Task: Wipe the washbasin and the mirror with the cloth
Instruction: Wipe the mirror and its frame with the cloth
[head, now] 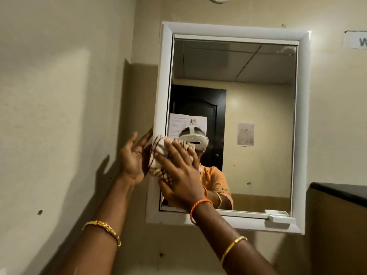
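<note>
A white-framed mirror (pixel 258 135) hangs on the beige wall in front of me. A cream cloth (pixel 158 155) with dark check lines is pressed against the mirror's lower left part, over the frame's left edge. My right hand (pixel 181 173) lies flat on the cloth with fingers spread, holding it to the glass. My left hand (pixel 134 157) is open beside the frame's left side, its fingertips touching the cloth's edge. The washbasin is out of view.
A dark countertop edge (pixel 341 192) juts out at the right, below the mirror's level. A small white latch (pixel 278 215) sits on the mirror's bottom right rail. A paper label (pixel 357 40) is stuck on the wall at upper right.
</note>
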Tool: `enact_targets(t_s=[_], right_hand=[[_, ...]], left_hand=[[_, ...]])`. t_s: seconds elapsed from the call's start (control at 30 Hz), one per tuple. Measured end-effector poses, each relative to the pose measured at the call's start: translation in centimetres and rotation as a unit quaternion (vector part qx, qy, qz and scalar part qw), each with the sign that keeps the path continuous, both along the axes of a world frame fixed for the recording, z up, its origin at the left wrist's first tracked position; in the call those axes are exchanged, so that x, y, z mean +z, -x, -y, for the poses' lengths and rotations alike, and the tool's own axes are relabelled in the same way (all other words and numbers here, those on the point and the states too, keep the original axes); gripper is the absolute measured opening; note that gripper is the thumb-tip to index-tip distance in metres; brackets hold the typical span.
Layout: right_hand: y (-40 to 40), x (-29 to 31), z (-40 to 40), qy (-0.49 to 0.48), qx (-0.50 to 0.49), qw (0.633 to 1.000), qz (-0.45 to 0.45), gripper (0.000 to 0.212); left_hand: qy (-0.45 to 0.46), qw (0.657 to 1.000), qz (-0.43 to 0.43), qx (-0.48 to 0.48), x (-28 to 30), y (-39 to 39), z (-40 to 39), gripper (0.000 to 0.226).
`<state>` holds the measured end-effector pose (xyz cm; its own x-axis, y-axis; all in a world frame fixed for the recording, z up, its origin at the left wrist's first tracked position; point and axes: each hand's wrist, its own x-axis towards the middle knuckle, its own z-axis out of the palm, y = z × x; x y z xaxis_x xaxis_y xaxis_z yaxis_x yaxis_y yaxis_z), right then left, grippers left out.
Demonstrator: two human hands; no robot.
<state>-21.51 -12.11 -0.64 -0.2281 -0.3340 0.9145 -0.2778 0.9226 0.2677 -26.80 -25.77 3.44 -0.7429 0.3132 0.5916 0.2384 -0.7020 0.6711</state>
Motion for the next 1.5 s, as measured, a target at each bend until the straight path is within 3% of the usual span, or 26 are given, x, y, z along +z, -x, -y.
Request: enact_targets(t_s=[0.17,0.3,0.4,0.53,0.67,0.73,0.8,0.87,0.93,1.03,1.13,1.3,1.4,1.5], right_hand=[[-0.2,1.3,-1.0,-0.067,-0.034,0.997,0.003,0.056],[0.2,4.4,0.4,0.025,-0.024,0.999,-0.021,0.055],[0.2,3.0,1.7,0.077,-0.017,0.997,-0.014,0.057],[-0.7,-2.8,0.4,0.009,-0.033,0.999,-0.002,0.058],[-0.9,-2.0,-0.7,-0.032,-0.075,0.997,-0.014,0.064],[-1.3,-0.1,-1.4,0.026,-0.093,0.995,-0.030,0.062],[-1.8,2.0,-3.1,0.099,-0.095,0.990,-0.046,0.060],[-2.3,3.0,-5.2,0.128,-0.112,0.983,-0.066,0.058],[-3.1,3.2,-7.3,0.155,-0.126,0.976,-0.089,0.059],[-5.1,2.7,-11.5,0.224,-0.138,0.957,-0.123,0.065],[-7.0,2.3,-15.3,0.303,-0.140,0.934,-0.126,0.067],[-6.4,2.3,-13.0,0.402,-0.120,0.900,-0.119,0.066],[-4.2,2.2,-8.2,0.372,-0.110,0.916,-0.101,0.069],[-1.9,1.3,-2.2,0.251,-0.094,0.963,-0.037,0.058]], left_hand=[[-0.008,1.000,-0.006,0.026,0.0,0.1,-0.8,0.049],[-0.034,0.999,0.002,0.031,0.0,0.4,-1.5,0.050],[-0.043,0.998,0.006,0.037,0.1,0.2,-1.7,0.056],[-0.046,0.996,0.027,0.070,0.0,-0.3,-1.9,0.050],[-0.049,0.990,0.025,0.132,0.5,-1.2,-2.7,0.045],[-0.046,0.983,0.020,0.178,0.3,-0.3,-2.8,0.040],[-0.002,0.972,0.003,0.235,-0.1,-0.4,-2.9,0.056],[0.026,0.952,-0.029,0.305,-0.3,-1.6,-3.2,0.043],[0.073,0.935,-0.068,0.339,-0.5,-2.4,-3.3,0.048],[0.133,0.924,-0.075,0.350,-1.5,-2.0,-2.7,0.060],[0.156,0.928,-0.053,0.335,-2.9,-1.9,-2.1,0.055],[0.158,0.938,-0.034,0.307,-5.2,-2.0,-2.8,0.047],[0.144,0.937,-0.024,0.317,-5.2,-2.1,-2.8,0.046],[0.127,0.928,-0.028,0.348,-5.1,-1.6,-3.2,0.044]])
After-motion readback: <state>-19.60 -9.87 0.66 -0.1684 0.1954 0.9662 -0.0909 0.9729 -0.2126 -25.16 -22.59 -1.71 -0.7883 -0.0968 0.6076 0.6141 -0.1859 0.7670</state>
